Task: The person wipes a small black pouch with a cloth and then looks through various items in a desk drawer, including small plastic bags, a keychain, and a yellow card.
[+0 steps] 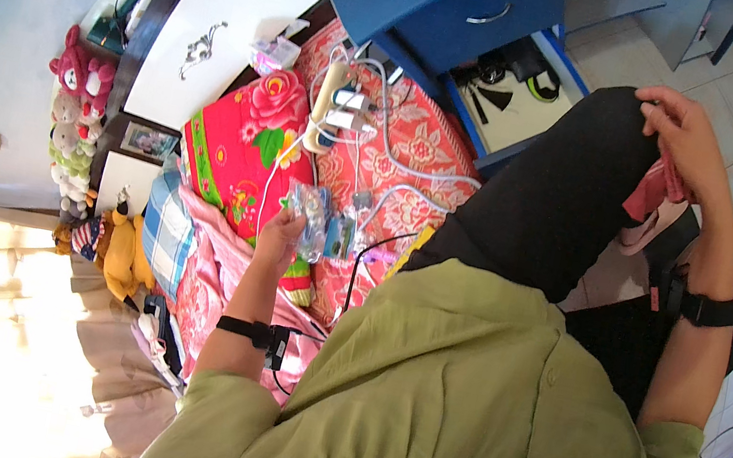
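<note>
My left hand (280, 234) grips a small clear plastic bag (312, 223) above the bed; what is inside it cannot be made out. Just beyond the bag lies a small packet with a blue and green picture (339, 237) on the red floral bedspread (421, 128). My right hand (685, 134) is over my knee, the fingertips touching the black trousers (544, 179). A dusky red cloth item (657, 185) hangs beneath this hand and seems held in its partly hidden fingers.
A power strip (324, 107) with plugged-in chargers and loose cables lies on the bed near a red floral pillow (248, 149). Beside my leg a drawer (521, 102) stands pulled out of the blue cabinet (449, 8). Stuffed toys (71, 133) line the headboard shelf.
</note>
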